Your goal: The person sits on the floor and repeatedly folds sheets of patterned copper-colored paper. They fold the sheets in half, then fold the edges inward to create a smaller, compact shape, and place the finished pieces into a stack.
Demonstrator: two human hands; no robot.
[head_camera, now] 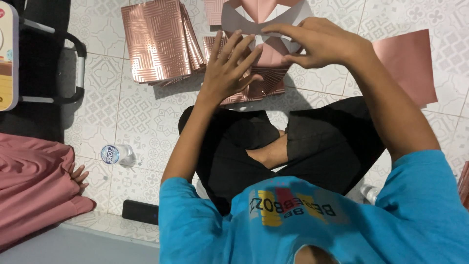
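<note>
Pressing a folded rose-gold paper sheet [266, 51], white underside showing, left hand [229, 68] spread flat, right hand [312, 41] pinching a crease

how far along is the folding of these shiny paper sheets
Done: the rose-gold sheet already shows several creases, its white underside turned up in flaps. In hand: left hand presses it flat while right hand pinches a fold. Left: a stack of patterned sheets and a plain pink sheet lie unfolded on the tiled floor.
</note>
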